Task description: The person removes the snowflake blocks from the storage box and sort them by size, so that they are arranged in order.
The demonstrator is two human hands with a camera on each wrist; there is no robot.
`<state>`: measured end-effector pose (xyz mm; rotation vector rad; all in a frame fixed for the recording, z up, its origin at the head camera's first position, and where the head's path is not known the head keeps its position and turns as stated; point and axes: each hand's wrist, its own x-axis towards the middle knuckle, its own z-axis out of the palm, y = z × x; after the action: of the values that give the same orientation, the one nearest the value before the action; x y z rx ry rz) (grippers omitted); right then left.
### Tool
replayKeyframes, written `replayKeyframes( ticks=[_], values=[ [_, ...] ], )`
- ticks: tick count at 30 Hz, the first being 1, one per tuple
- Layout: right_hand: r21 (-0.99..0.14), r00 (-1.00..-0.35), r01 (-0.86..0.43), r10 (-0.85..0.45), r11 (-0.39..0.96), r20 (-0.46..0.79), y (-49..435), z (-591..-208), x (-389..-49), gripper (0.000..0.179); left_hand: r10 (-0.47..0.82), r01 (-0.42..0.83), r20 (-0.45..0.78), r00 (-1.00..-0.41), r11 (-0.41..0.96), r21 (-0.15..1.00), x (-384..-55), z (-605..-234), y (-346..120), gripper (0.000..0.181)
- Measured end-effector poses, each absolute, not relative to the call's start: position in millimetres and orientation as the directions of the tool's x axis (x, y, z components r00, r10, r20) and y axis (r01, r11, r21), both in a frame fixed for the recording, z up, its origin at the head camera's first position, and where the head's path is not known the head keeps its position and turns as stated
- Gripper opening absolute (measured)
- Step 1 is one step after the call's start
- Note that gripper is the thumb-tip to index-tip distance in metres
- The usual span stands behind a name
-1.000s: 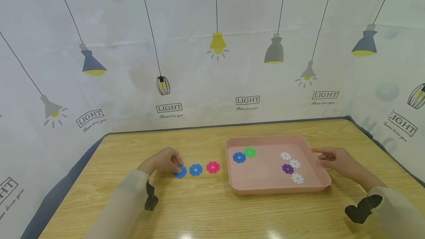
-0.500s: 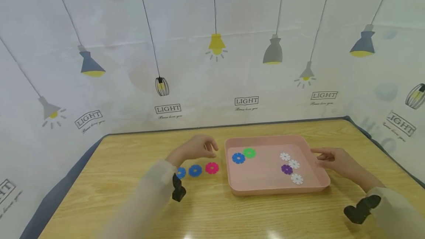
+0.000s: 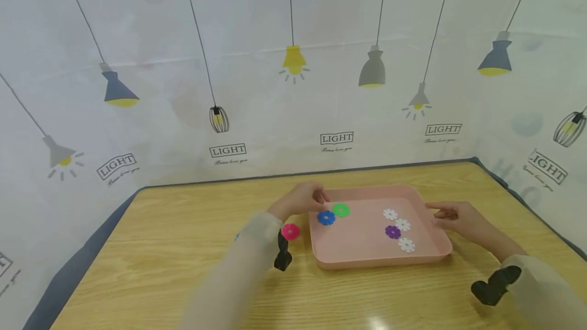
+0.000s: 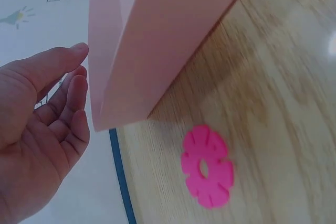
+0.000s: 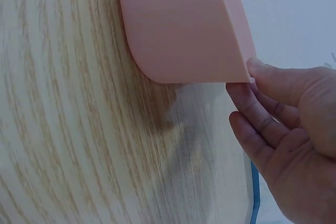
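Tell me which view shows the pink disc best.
The left wrist view: the pink disc appears large and whole, its notches and hole clear. Head shows it small, near the left sleeve; right wrist doesn't show it.

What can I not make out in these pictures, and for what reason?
Head view: most of a blue disc, covered by the left sleeve.
Head view: the sleeve's lower end, blurred, cut off by the bottom edge.
Left wrist view: the purple disc in the pink tray, behind its wall or out of frame.
Right wrist view: the tray's far part, cut off by the top edge.
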<state>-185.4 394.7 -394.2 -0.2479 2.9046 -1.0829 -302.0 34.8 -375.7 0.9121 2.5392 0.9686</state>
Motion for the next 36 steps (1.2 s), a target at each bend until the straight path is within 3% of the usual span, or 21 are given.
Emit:
replayKeyframes(
  ticks=[13,24,36],
  values=[
    [-0.648,-0.987,-0.14,-0.157,0.749,0.031,393,-391,-183,0.045,0.649,0.465,-0.077,-0.757,0.619,0.633,-312,-377,67,0.016],
    [-0.668,-0.985,-0.154,-0.168,0.728,0.043,397,-394,-185,0.046,0.62,0.476,-0.184,-0.763,0.731,0.489,-311,-377,69,0.026],
    [-0.665,-0.985,-0.158,-0.164,0.73,0.055,397,-395,-185,0.044,0.626,0.518,-0.266,-0.733,0.767,0.38,-307,-378,70,0.035]
  ],
)
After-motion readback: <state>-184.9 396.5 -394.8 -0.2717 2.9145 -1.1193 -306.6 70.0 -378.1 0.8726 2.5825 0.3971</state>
